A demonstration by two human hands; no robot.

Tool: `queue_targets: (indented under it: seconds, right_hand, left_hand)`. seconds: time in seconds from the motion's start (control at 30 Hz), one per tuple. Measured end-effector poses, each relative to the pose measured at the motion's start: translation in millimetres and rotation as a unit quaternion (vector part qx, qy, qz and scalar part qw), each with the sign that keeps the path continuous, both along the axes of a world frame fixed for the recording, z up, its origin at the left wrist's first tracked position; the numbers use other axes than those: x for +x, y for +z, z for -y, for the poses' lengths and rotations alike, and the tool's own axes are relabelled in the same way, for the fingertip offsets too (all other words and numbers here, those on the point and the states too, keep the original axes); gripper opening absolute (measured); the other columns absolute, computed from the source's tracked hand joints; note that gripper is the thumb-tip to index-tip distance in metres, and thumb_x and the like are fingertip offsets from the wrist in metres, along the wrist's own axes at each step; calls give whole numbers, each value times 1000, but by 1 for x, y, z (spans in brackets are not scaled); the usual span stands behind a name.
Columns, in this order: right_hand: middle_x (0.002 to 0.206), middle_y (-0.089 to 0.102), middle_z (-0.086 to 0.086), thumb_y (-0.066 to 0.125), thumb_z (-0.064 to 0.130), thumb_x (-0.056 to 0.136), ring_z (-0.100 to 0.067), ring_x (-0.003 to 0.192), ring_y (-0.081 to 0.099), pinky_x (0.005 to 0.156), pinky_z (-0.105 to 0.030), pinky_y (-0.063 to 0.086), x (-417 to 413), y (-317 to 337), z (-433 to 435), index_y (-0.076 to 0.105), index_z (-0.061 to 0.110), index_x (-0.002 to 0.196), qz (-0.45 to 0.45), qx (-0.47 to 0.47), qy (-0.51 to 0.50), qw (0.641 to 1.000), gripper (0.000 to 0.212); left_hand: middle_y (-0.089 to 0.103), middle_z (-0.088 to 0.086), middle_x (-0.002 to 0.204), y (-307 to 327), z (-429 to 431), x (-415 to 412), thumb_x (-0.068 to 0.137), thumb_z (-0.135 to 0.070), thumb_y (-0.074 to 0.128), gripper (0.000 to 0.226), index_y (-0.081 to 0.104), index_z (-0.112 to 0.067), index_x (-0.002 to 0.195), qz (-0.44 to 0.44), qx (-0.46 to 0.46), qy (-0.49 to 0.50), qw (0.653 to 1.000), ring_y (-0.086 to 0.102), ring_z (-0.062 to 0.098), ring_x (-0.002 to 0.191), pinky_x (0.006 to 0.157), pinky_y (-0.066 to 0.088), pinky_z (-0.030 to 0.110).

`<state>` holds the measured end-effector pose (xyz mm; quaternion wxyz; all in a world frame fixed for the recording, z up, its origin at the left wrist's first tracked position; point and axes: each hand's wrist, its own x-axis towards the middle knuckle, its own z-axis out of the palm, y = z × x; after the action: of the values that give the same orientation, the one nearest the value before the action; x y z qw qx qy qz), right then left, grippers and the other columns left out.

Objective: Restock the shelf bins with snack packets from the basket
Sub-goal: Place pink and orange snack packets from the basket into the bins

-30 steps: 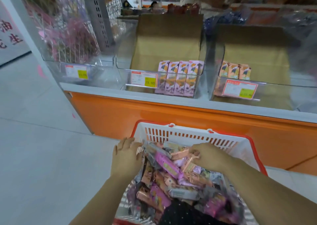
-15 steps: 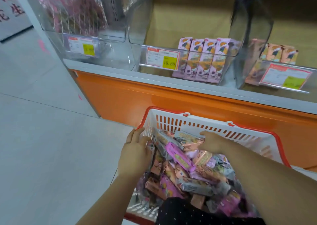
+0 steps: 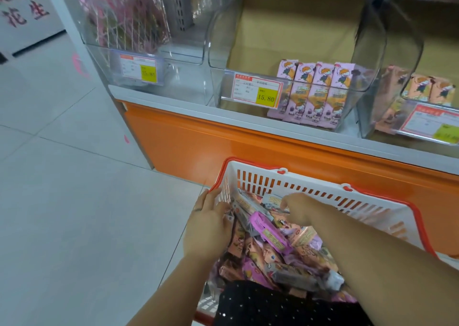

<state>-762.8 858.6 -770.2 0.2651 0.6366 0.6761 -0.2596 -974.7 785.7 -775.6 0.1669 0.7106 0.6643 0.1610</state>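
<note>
Pushed farther into the lower-centre basket, the right hand is curled, its grip's contents not discernible, the left hand held open; heaped snack packets could be spilled by scooping.

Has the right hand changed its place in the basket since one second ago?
Yes. The right hand has gone forward, nearer the far wall of the basket, and slightly toward its left rim.

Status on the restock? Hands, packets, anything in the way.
Left hand open, resting at left rim of basket. Right hand down among snack packets, grip unclear. None lifted yet; path to middle bin looks clear.
</note>
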Motion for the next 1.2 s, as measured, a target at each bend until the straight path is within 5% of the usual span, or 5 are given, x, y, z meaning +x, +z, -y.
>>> queue_targets:
  seconds: [0.27, 0.47, 0.7, 0.87, 1.2]
  right_hand:
    - [113, 63, -9, 61, 26, 89, -23, 99, 59, 86, -32, 47, 6, -17, 5, 57, 7, 123, -4, 16, 28, 999, 39]
    - [59, 33, -2, 57, 35, 87, -15, 52, 29, 52, -27, 26, -2, 57, -17, 41, 14, 57, -9, 15, 58, 998, 40]
    - [81, 53, -27, 58, 32, 87, -16, 62, 39, 59, -29, 34, -2, 160, 1, 61, -3, 81, -151, 101, 13, 983, 36]
    - [79, 71, -2, 64, 19, 85, -13, 68, 61, 62, -22, 45, 16, 206, 29, 71, 9, 90, -347, 184, -141, 909, 13]
    - [95, 69, 7, 70, 26, 83, -8, 88, 67, 80, -25, 51, 46, 232, 58, 61, 24, 107, -495, 291, -176, 800, 26]
  left_hand:
    - [36, -2, 150, -5, -1, -1, 88, -23, 54, 32, 64, -23, 118, 13, 8, 8, 1000, 23, 18, 142, 106, 38, 37]
    - [35, -5, 147, 1, -7, -3, 90, -20, 52, 29, 63, -23, 117, 53, -40, 13, 998, 27, 16, 139, 107, 38, 35]
    - [51, -1, 133, 74, -28, 17, 94, -23, 50, 31, 59, -23, 124, 135, -91, -24, 986, 46, 16, 120, 97, 37, 25]
    - [60, -8, 118, 147, -28, 38, 92, -42, 54, 28, 49, -45, 119, 402, -111, -17, 909, 60, 11, 106, 99, 46, 37]
    - [59, -3, 124, 211, -11, 113, 94, -7, 53, 56, 39, -38, 139, 491, 55, -82, 865, 62, 3, 96, 84, 52, 35]
